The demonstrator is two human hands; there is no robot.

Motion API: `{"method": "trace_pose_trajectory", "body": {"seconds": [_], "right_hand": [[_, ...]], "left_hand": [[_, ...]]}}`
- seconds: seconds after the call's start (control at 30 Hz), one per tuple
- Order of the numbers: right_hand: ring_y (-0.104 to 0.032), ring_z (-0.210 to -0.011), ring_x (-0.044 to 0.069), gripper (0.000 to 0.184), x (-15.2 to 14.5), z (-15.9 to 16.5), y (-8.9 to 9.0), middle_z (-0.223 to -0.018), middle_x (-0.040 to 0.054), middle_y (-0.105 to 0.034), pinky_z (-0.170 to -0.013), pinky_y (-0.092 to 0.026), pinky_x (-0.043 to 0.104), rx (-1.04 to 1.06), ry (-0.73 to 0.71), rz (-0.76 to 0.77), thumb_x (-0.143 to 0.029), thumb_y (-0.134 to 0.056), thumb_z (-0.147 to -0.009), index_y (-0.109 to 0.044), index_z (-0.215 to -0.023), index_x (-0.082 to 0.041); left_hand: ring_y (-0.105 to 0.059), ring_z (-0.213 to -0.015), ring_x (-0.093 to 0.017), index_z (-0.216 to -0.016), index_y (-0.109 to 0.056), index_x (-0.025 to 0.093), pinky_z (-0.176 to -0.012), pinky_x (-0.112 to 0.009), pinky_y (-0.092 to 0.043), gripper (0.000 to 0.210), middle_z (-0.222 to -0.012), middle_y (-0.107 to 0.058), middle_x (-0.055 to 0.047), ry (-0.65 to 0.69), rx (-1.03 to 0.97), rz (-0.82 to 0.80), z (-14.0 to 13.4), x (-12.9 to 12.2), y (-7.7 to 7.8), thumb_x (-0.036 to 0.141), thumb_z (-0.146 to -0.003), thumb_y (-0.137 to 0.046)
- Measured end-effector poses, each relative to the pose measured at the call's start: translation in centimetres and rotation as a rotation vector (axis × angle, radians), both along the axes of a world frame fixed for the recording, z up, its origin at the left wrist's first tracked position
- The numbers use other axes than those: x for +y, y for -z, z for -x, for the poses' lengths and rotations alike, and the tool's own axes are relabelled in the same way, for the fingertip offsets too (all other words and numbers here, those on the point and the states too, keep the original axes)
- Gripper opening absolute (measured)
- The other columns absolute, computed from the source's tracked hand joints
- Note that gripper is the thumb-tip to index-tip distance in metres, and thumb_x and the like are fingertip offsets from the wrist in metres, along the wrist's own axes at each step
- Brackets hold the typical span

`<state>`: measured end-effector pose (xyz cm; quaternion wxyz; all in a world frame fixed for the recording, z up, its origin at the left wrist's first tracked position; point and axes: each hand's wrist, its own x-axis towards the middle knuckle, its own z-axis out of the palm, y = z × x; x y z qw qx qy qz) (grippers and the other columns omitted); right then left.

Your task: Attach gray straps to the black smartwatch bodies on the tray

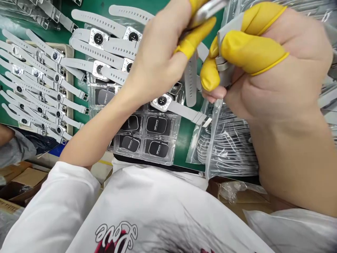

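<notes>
And here, over the far right corner of the clear tray [171, 154], the left fingers [196, 37] are pinched round a silvery piece [210, 10], blurred at the frame's edge, while just right of the tray the right fingers [244, 51] are clamped on a grey strap [231, 26]! Danger: those yellow finger covers look smooth, so the strap could slip or twist if the pinch loosens. And watch the loose watch [162, 102], lying on the tray with its band jutting off the right side; a low-swinging wrist might snag it, or scuff the black-faced pieces [156, 124] in the tray's pockets. Around the tray, a green tabletop [181, 140]: a plastic bag [231, 147] of straps to its right, a beige crate [70, 52] of watches to its left, cardboard boxes [30, 177] lower down beyond, and another person's sleeve [15, 151] at far left.
</notes>
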<state>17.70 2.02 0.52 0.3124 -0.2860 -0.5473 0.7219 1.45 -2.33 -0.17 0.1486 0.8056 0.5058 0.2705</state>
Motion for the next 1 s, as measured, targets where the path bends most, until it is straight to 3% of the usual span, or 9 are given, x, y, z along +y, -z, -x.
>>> {"method": "trace_pose_trajectory", "body": {"seconds": [0.1, 0.23, 0.3, 0.4, 0.5, 0.63, 0.73, 0.83, 1.0], "right_hand": [[-0.048, -0.043, 0.009, 0.02, 0.1, -0.1, 0.1, -0.061, -0.0045, -0.058, -0.037, -0.032, 0.026, 0.002, -0.037, 0.028, -0.009, -0.053, -0.09, -0.061, -0.075, -0.02], [-0.047, -0.043, 0.008, 0.02, 0.3, -0.5, 0.1, -0.06, -0.0054, -0.061, -0.035, -0.029, 0.025, 0.011, -0.08, 0.046, -0.008, -0.054, -0.088, -0.064, -0.076, -0.02], [-0.043, -0.041, 0.008, 0.02, 0.4, -0.7, -0.1, -0.058, -0.0066, -0.06, -0.037, -0.03, 0.025, -0.009, -0.106, 0.059, -0.009, -0.053, -0.09, -0.064, -0.077, -0.02], [-0.038, -0.04, 0.008, 0.025, 0.5, -0.6, -0.6, -0.054, -0.0075, -0.056, -0.038, -0.03, 0.025, -0.067, -0.1, 0.109, -0.01, -0.047, -0.093, -0.063, -0.075, -0.02], [-0.037, -0.039, 0.009, 0.027, 0.7, -0.3, -0.8, -0.051, -0.0072, -0.052, -0.037, -0.028, 0.026, -0.044, -0.099, 0.168, -0.01, -0.045, -0.093, -0.061, -0.074, -0.019], [-0.033, -0.037, 0.007, 0.017, 1.1, -0.1, -0.3, -0.049, -0.008, -0.049, -0.035, -0.026, 0.022, 0.08, -0.154, 0.344, -0.022, -0.06, -0.094, -0.059, -0.077, -0.02], [-0.032, -0.037, 0.006, 0.028, 1.3, 0.0, 0.3, -0.051, -0.0084, -0.048, -0.035, -0.027, 0.021, 0.113, -0.133, 0.397, -0.037, -0.073, -0.091, -0.054, -0.077, -0.021], [-0.032, -0.037, 0.007, 0.032, 1.3, 0.1, 0.6, -0.05, -0.0088, -0.047, -0.037, -0.028, 0.021, 0.057, -0.126, 0.469, -0.041, -0.075, -0.089, -0.053, -0.078, -0.022], [-0.028, -0.035, 0.006, 0.038, 1.3, 0.4, 0.7, -0.045, -0.0099, -0.045, -0.036, -0.022, 0.02, -0.024, -0.126, 0.574, -0.049, -0.079, -0.084, -0.054, -0.077, -0.021]], "left_hand": [[-0.046, -0.137, -0.04, -0.145, -0.056, 0.008, -0.085, -0.053, -0.049, 0.083, -0.141, -0.059, -0.009, -0.178, 0.003, -0.039, 0.2, -0.5, 0.0, 0.033, -0.093, 0.003], [-0.044, -0.135, -0.039, -0.145, -0.053, -0.001, -0.086, -0.057, -0.042, 0.095, -0.131, -0.063, -0.012, -0.136, 0.032, -0.014, 0.6, -0.6, 0.0, 0.027, -0.085, 0.014], [-0.045, -0.135, -0.039, -0.146, -0.053, 0.001, -0.084, -0.059, -0.041, 0.095, -0.13, -0.063, -0.012, -0.131, 0.04, -0.017, 0.6, -0.4, 0.0, 0.028, -0.085, 0.015], [-0.047, -0.137, -0.037, -0.146, -0.057, 0.014, -0.085, -0.059, -0.043, 0.094, -0.138, -0.062, -0.007, -0.166, 0.05, -0.03, 0.5, 0.0, 0.4, 0.03, -0.087, 0.015], [-0.049, -0.14, -0.034, -0.144, -0.058, 0.014, -0.09, -0.059, -0.045, 0.093, -0.143, -0.059, -0.005, -0.194, 0.032, -0.001, 0.2, 0.1, 0.8, 0.028, -0.09, 0.016], [-0.058, -0.136, -0.027, -0.145, -0.051, 0.003, -0.101, -0.052, -0.049, 0.07, -0.134, -0.062, -0.012, -0.215, -0.071, 0.078, -0.1, -0.2, 0.8, 0.026, -0.104, 0.001], [-0.062, -0.13, -0.025, -0.143, -0.051, 0.008, -0.108, -0.05, -0.051, 0.05, -0.127, -0.064, -0.012, -0.167, -0.208, 0.083, 0.1, -0.6, 0.8, 0.029, -0.11, -0.02], [-0.06, -0.128, -0.025, -0.144, -0.051, 0.015, -0.112, -0.048, -0.052, 0.043, -0.129, -0.062, -0.014, -0.121, -0.309, 0.08, 0.6, -1.0, 1.0, 0.029, -0.109, -0.031], [-0.058, -0.124, -0.028, -0.144, -0.05, 0.012, -0.105, -0.049, -0.056, 0.043, -0.127, -0.057, -0.018, -0.132, -0.192, 0.079, 1.0, -1.4, 1.2, 0.027, -0.105, -0.041]]}}
